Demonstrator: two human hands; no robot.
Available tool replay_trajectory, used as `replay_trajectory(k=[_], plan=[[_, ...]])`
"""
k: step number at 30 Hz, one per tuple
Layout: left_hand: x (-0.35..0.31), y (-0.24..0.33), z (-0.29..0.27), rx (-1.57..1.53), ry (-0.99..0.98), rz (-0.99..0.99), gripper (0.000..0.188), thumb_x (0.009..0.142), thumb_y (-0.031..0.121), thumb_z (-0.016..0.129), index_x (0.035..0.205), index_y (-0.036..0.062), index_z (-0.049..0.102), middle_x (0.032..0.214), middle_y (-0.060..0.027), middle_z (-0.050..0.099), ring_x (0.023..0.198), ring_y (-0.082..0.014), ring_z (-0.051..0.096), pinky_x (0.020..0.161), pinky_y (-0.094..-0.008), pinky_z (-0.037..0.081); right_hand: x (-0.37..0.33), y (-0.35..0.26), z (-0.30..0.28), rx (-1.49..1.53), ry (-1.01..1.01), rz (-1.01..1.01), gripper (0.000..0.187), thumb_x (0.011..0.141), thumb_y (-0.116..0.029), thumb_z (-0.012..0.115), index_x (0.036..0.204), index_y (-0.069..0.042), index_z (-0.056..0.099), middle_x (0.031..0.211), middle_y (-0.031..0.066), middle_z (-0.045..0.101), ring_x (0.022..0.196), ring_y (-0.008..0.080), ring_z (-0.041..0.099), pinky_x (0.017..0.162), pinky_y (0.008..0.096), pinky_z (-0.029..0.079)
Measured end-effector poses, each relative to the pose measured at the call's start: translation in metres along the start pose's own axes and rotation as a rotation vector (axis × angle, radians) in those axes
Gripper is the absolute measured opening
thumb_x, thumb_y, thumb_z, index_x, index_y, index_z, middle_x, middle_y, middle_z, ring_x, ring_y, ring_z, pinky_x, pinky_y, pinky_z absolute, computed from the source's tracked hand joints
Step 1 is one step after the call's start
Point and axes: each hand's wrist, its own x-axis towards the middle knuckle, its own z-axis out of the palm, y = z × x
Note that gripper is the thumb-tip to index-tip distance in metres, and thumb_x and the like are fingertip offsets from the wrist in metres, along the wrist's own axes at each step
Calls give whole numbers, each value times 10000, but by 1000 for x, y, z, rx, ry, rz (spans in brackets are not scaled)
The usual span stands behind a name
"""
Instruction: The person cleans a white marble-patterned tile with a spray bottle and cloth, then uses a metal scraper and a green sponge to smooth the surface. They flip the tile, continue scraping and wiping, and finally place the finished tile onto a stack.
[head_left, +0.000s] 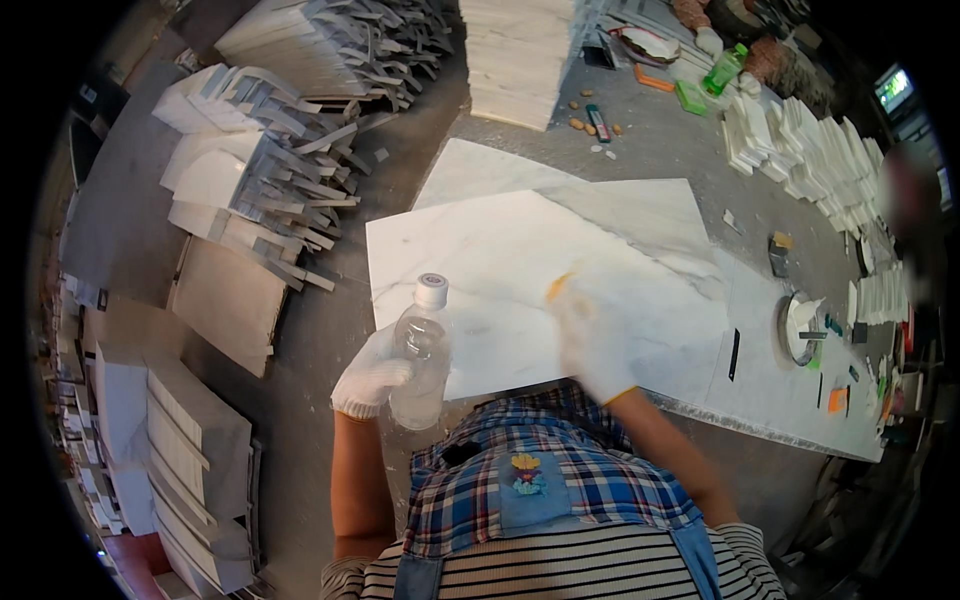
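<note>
My left hand (370,378), in a white knit glove, is wrapped round a clear plastic bottle (424,375) with a white cap. The bottle stands upright at the near left edge of a white, grey-veined marble-look sheet (480,255). Over the middle of that sheet is my right hand (592,345), also in a white glove. Motion smears its fingers, and a yellow-orange patch shows at their tips; I cannot make out whether it is a held thing. Beneath lies another similar sheet (460,175), turned at an angle.
Stacked white pieces (240,170) with strips sticking out fill the left side. A tall stack of sheets (515,65) rises at the back. On the right are a round tape roll (800,328), a black strip (735,355) and a green bottle (725,70). Another person's gloved hand (709,40) is far right.
</note>
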Motion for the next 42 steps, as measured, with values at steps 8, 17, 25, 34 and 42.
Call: replay_trajectory(k=[8,17,25,34,42], plan=[[17,4,50,34,-21,26,954,759,516,889,1444,-32,514,1249,-64,630,1112,-162,617,980,-308,504,3,30,-45,93,-83,82,415,904,-104,601,1316,-79,640,1253,168,651,1051,343,640,861,512,531],[-21,-46,60,-13,77,-42,932,760,482,891,1444,-41,536,1180,-84,691,1037,-179,678,899,-321,577,3,-5,-7,82,-166,-278,453,895,-144,634,1345,-94,628,1269,172,655,993,364,682,824,509,554],[-26,-61,106,72,165,-226,738,931,442,749,1449,-57,583,1315,-120,674,1172,-204,630,1020,-316,509,16,77,-48,-51,61,98,450,958,-212,642,1407,-190,641,1242,155,685,1012,392,680,872,494,570],[-11,-44,130,157,191,-267,609,981,404,700,1379,-54,648,1208,-117,717,1075,-185,657,960,-307,523,-30,77,-54,66,12,-5,420,965,-196,658,1379,-135,634,1201,176,683,991,398,688,837,492,570],[-14,-35,128,85,16,-246,564,966,353,674,1315,-90,657,1170,-93,715,1060,-177,651,946,-307,522,51,-6,-39,177,6,-345,361,893,-35,601,1237,-110,679,1153,154,692,974,385,699,820,486,557]])
